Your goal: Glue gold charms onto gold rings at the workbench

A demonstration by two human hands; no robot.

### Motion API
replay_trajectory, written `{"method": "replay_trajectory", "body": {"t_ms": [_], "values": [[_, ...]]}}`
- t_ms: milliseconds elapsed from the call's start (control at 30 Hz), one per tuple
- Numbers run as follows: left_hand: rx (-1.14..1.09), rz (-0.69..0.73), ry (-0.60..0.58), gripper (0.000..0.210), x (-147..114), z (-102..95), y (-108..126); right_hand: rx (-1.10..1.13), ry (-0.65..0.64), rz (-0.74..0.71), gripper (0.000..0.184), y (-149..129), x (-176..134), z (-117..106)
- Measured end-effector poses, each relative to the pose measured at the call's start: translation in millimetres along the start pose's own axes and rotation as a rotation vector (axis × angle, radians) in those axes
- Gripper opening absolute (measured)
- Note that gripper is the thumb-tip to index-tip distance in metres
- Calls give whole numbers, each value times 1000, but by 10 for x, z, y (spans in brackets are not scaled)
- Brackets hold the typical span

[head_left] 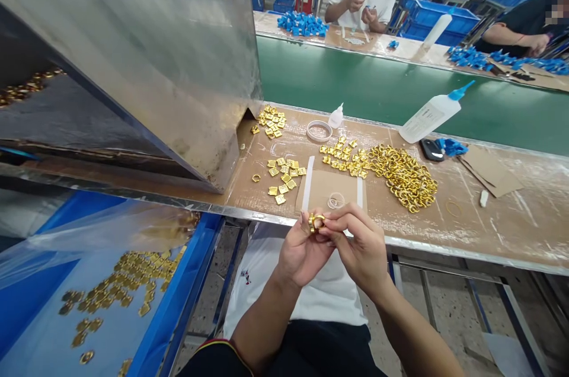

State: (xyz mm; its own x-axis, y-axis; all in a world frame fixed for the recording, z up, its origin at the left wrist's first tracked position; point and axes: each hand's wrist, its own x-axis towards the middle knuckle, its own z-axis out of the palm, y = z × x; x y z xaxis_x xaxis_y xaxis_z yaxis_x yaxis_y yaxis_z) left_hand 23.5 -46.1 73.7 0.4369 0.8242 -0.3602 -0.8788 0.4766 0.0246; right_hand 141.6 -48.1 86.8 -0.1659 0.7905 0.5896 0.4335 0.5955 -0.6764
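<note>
Over the table's front edge, my left hand (304, 249) and my right hand (358, 240) meet around a gold ring (316, 223). Fingertips of both hands pinch it, and part of it is hidden behind them. Just beyond lies a cardboard sheet (329, 184) with white tape strips and a clear round band (335, 200) on it. To its left are loose square gold pieces (284, 175) and a single gold ring (256, 178). A heap of gold rings (404, 178) lies to the right, beside a cluster of square-topped gold pieces (342, 155).
A large metal housing (186, 39) rises at the left, above a blue bin (178, 306) holding gold pieces. A squeeze bottle (431, 116), small dropper bottle (336, 116) and tape roll (319, 131) stand near the green belt (355, 77). Two people work across it among blue pieces (302, 24).
</note>
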Motion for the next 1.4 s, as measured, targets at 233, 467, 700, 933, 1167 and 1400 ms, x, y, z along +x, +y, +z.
{"method": "replay_trajectory", "body": {"t_ms": [233,467,700,933,1167,1400], "values": [[-20,15,59,39,2,-2,-8,-33,-15,-20,17,17,-6,3],[45,25,-118,32,5,-61,24,6,17,-8,15,33,-21,39],[98,36,-209,36,-120,-47,50,70,31,2,10,-87,-26,-15],[149,18,-247,41,-177,-20,40,33,13,-76,13,-176,-65,-78],[119,-39,-163,38,-152,-33,76,-29,-70,-116,17,-106,31,-101],[97,-36,-64,33,-113,-16,88,-79,-123,-135,18,-36,103,-97]]}}
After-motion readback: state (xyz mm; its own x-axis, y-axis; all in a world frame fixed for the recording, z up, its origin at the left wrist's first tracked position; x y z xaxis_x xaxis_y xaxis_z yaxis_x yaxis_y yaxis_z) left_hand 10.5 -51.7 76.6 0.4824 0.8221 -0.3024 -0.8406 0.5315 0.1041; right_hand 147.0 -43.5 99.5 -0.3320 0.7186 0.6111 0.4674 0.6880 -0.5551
